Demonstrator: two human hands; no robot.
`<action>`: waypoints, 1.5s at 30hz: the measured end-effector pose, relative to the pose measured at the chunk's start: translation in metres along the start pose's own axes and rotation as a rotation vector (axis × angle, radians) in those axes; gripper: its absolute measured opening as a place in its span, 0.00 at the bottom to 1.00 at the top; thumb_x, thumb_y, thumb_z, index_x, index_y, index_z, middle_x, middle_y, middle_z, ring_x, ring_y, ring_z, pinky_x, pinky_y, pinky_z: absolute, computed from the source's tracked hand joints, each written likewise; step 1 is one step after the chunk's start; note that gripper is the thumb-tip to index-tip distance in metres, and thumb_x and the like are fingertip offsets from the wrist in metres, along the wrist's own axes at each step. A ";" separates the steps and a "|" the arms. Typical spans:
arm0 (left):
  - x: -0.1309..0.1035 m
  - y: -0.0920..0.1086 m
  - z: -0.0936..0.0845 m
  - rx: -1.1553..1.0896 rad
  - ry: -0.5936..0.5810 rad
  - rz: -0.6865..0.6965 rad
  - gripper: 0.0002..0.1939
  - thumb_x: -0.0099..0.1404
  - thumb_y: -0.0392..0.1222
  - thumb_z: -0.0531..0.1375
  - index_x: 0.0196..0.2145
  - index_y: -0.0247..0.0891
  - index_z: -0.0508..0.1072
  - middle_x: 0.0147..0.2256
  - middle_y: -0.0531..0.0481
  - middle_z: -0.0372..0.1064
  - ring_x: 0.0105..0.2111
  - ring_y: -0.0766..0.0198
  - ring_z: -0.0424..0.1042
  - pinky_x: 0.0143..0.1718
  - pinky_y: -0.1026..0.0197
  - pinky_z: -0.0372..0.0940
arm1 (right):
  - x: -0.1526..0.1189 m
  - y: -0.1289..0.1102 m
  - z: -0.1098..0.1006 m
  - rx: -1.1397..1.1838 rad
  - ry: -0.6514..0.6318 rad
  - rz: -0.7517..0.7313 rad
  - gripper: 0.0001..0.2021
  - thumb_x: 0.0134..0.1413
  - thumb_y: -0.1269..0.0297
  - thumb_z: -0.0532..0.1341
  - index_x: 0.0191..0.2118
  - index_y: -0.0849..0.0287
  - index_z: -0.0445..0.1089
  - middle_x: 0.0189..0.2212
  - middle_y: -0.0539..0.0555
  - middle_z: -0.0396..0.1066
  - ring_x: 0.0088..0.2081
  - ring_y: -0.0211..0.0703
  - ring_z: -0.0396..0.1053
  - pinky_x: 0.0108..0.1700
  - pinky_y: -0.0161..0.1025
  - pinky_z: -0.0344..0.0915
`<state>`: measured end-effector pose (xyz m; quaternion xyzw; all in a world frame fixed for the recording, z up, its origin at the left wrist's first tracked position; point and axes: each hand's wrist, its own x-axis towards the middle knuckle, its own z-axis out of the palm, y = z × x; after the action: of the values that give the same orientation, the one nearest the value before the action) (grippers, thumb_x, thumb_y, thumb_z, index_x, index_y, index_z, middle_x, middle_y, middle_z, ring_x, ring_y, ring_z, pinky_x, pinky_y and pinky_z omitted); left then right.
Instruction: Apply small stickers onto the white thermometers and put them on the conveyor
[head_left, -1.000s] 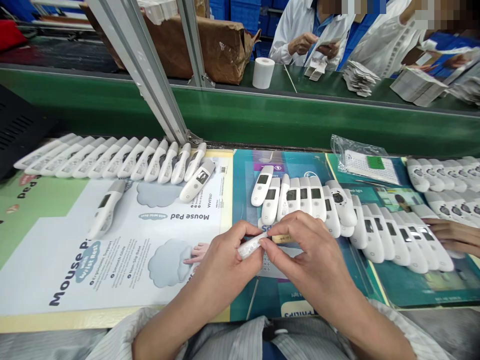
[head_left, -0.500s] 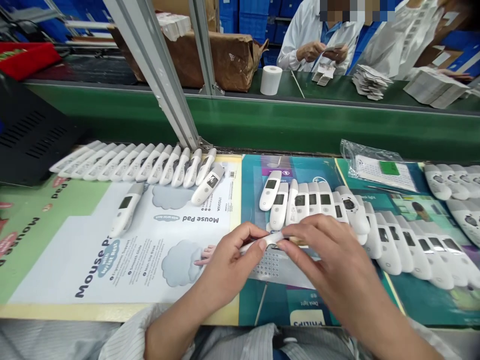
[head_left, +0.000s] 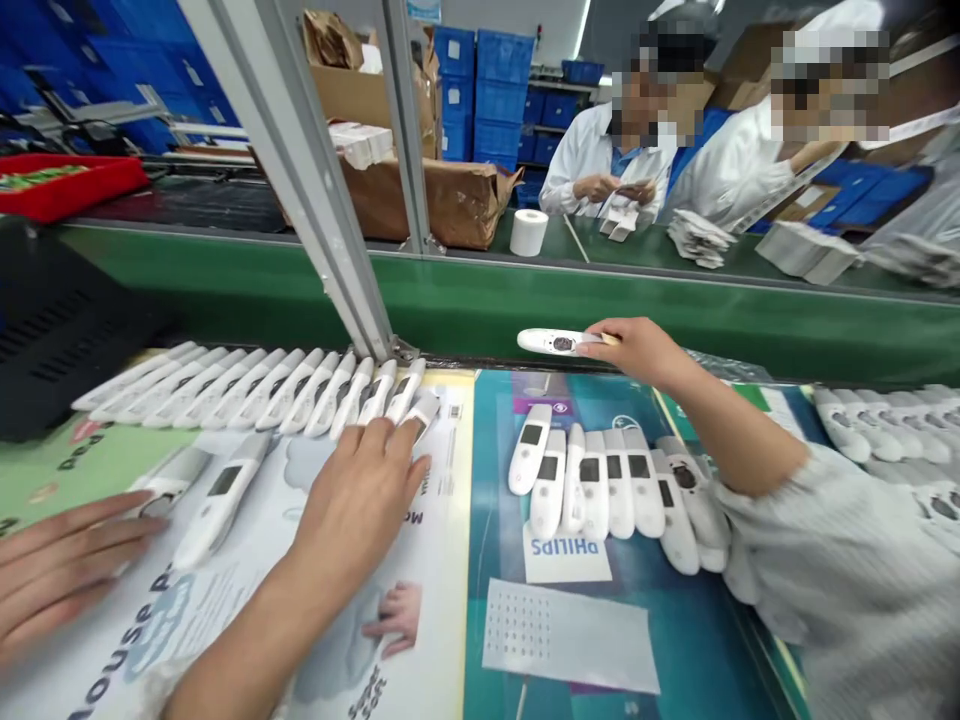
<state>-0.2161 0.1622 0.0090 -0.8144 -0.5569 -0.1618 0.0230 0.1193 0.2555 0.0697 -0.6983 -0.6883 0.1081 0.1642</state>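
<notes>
My left hand [head_left: 360, 485] is over the left mat, its fingers curled round a white handheld thermometer [head_left: 426, 412] whose lower part is hidden. Raised near the green ledge, my right hand [head_left: 637, 350] grips another white thermometer [head_left: 547, 342] lengthwise; a dark oval recess shows on it. A row of thermometers [head_left: 255, 390] lies tilted beyond my left hand. One with a grey screen [head_left: 225, 500] rests alone to its left. Below my right hand, a second group of thermometers [head_left: 592, 485] lies with screens up.
Another person's hand [head_left: 67, 570] reaches in at the left edge, touching a thermometer [head_left: 176, 478]. A dotted translucent sheet [head_left: 592, 640] lies near the front. A metal post [head_left: 322, 230] rises behind the row. More thermometers [head_left: 885, 425] lie far right; two people in white stand across the ledge [head_left: 465, 300].
My hands have separated: the left moved left onto the thermometer lying by the row, the right rose forward with a thermometer. Another person's hand appeared at left. The view tilted up.
</notes>
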 end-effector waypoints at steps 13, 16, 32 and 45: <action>-0.004 0.006 -0.002 -0.755 -0.132 -0.440 0.26 0.71 0.56 0.48 0.59 0.44 0.70 0.43 0.47 0.76 0.40 0.49 0.75 0.36 0.56 0.67 | 0.093 0.034 0.015 -0.263 -0.114 -0.022 0.15 0.66 0.58 0.61 0.54 0.58 0.70 0.54 0.57 0.70 0.51 0.49 0.71 0.53 0.51 0.71; -0.010 0.005 -0.003 -1.006 -0.182 -0.504 0.27 0.65 0.65 0.58 0.51 0.45 0.75 0.35 0.50 0.75 0.34 0.54 0.71 0.34 0.59 0.64 | 0.084 0.019 0.013 -0.299 -0.074 -0.050 0.17 0.66 0.61 0.62 0.56 0.59 0.69 0.55 0.59 0.70 0.53 0.50 0.71 0.54 0.53 0.70; -0.031 0.025 -0.004 -1.555 -0.432 -0.559 0.16 0.63 0.54 0.66 0.40 0.39 0.75 0.29 0.51 0.74 0.29 0.64 0.70 0.33 0.63 0.67 | -0.239 -0.047 0.053 -0.043 -0.187 -0.324 0.21 0.72 0.52 0.49 0.59 0.56 0.68 0.46 0.60 0.76 0.44 0.51 0.75 0.43 0.46 0.71; -0.078 0.065 0.025 -1.514 -0.687 -0.481 0.23 0.69 0.61 0.58 0.53 0.45 0.69 0.37 0.49 0.69 0.49 0.49 0.71 0.56 0.43 0.65 | -0.248 -0.049 0.098 -0.033 0.100 -0.127 0.07 0.68 0.67 0.58 0.39 0.55 0.73 0.37 0.53 0.72 0.37 0.47 0.69 0.39 0.44 0.54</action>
<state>-0.1762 0.0727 -0.0278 -0.4746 -0.4325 -0.2344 -0.7299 0.0293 0.0165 -0.0211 -0.6603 -0.7239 0.0512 0.1932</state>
